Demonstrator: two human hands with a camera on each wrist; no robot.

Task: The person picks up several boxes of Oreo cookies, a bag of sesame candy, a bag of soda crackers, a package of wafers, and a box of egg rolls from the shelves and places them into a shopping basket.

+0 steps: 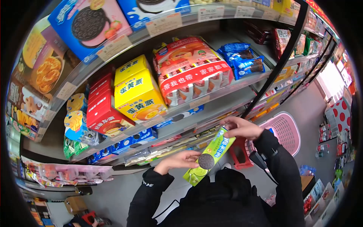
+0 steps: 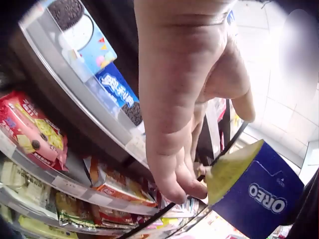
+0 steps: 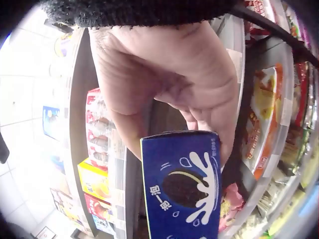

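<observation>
A long green and blue Oreo cookie box (image 1: 207, 159) is held slantwise in front of my body. My right hand (image 1: 244, 128) grips its upper end between thumb and fingers. The box's blue end panel (image 3: 182, 186) faces the right wrist camera. My left hand (image 1: 180, 160) is at the lower left edge of the box. In the left wrist view, the fingers of my left hand (image 2: 174, 99) stretch down with their tips right at the box's edge, the thumb apart from it. The blue Oreo side (image 2: 261, 196) shows there.
Ahead, shelves hold yellow pie boxes (image 1: 140, 90), red boxes (image 1: 107, 109), a large red snack pack (image 1: 193, 70) and blue packets (image 1: 242, 60). A pink basket (image 1: 293, 130) stands on the floor at right, beside a red stool (image 1: 242, 155). More goods line the far right.
</observation>
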